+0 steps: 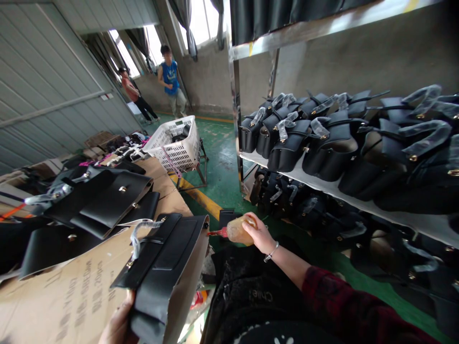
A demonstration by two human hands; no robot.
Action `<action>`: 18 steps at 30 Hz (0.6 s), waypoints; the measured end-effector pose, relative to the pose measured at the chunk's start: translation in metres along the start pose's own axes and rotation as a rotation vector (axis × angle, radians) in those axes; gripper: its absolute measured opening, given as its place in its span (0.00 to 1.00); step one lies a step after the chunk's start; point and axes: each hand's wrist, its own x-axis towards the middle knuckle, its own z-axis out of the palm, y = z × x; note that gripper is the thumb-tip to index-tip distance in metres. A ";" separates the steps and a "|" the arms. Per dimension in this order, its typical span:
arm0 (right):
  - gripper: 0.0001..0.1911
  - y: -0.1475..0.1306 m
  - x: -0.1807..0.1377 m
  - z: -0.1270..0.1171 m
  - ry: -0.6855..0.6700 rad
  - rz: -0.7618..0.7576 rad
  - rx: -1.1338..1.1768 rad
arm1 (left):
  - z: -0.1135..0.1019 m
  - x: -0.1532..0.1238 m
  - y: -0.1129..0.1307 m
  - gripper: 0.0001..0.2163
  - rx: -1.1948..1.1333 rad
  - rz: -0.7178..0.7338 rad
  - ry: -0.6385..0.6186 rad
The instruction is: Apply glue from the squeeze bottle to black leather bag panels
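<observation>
Left hand (120, 325) at bottom edge, fingers wrapped around lower end of black bag (163, 272), bag resting on cardboard-covered table (68, 296). Right hand (260, 235) closed around squeeze bottle (236, 231), red nozzle touching bag's upper right edge. Rack (322, 184) of black bags at right.
</observation>
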 end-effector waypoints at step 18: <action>0.28 0.014 -0.058 0.002 -0.189 0.182 0.216 | 0.000 0.000 -0.001 0.20 -0.002 0.004 -0.017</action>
